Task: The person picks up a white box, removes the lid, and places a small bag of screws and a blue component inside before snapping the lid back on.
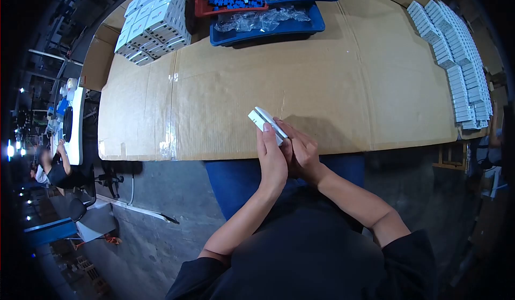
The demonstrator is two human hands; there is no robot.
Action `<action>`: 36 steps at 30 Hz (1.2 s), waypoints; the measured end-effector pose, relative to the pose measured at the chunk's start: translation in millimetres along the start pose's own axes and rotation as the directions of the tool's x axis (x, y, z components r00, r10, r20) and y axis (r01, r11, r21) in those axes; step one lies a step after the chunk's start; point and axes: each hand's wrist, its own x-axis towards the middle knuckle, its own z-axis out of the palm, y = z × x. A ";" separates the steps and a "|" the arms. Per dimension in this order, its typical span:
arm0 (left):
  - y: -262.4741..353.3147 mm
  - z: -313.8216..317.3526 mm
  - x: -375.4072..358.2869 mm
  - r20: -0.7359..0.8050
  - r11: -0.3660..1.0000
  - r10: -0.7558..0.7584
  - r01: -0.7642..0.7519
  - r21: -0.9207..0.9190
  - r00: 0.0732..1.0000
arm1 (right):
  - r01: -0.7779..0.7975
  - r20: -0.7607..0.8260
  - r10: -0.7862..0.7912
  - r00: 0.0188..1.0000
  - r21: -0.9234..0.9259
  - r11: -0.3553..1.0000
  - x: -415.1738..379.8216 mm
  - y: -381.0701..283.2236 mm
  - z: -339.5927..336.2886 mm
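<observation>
Near the front edge of the cardboard-covered table (241, 91), both of my hands hold a small white box-like piece (262, 119). My left hand (272, 158) is closed on its near side, with the thumb lying along the top. My right hand (301, 149) wraps round the right side of the piece, fingers together. The piece is tilted, its far end pointing up and left, above the cardboard. My palms and fingers hide its lower end.
White boxes (155, 21) are stacked at the back left. A red bin (206, 8) holds blue parts, a blue bin (300, 0) white parts, and a blue tray (268, 36) clear plastic bags. Rows of white boxes (456, 58) line the right. A person (61, 166) sits far left.
</observation>
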 end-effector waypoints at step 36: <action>0.7 -4.7 29.0 0.249 0.883 0.406 -0.448 0.141 0.879 | -0.531 0.277 0.453 0.847 0.436 0.726 20.5 -21.3 -28.4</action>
